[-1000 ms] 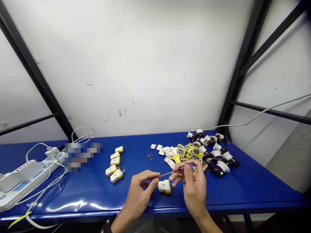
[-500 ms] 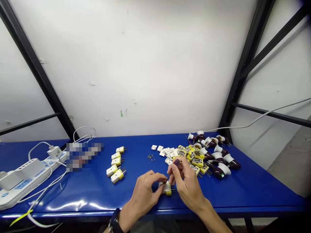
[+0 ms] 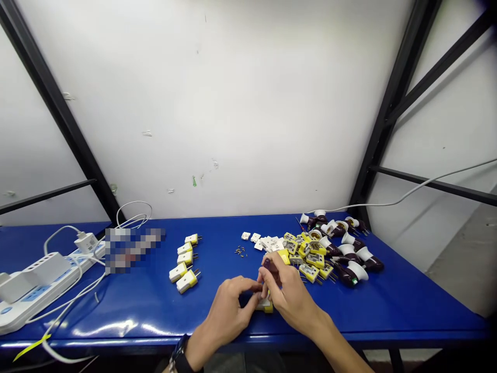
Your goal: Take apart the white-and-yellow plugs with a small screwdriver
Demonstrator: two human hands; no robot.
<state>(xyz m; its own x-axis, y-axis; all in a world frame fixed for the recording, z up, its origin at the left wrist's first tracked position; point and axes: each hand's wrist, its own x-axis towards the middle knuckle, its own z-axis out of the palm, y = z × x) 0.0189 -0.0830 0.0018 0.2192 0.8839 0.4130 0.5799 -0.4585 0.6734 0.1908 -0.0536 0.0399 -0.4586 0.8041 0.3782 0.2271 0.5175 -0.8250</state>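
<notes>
A white and yellow plug point(image 3: 265, 306) lies at the front of the blue table. My left hand point(image 3: 235, 304) is closed on it, thumb and fingertips at its white top. Over the plug, my right hand point(image 3: 289, 287) grips a small screwdriver by its dark purple handle point(image 3: 267, 264); fingers mostly hide the tool, and its tip cannot be seen. Just beyond the hands are small brass screws point(image 3: 240, 252), white plug covers point(image 3: 267, 243) and a heap of open yellow plug halves point(image 3: 309, 272) with metal parts inside.
Several white and yellow plugs point(image 3: 186, 280) stand in a column on the left. Dark purple lamp holders with white rims point(image 3: 351, 254) are piled at the right. A white power strip point(image 3: 46, 290) with adapters and loose cables lies far left. Black frame posts point(image 3: 382, 124) border the table.
My right hand has shifted left and slightly down, bringing the screwdriver closer over the plug. My left hand stays on the plug almost unmoved.
</notes>
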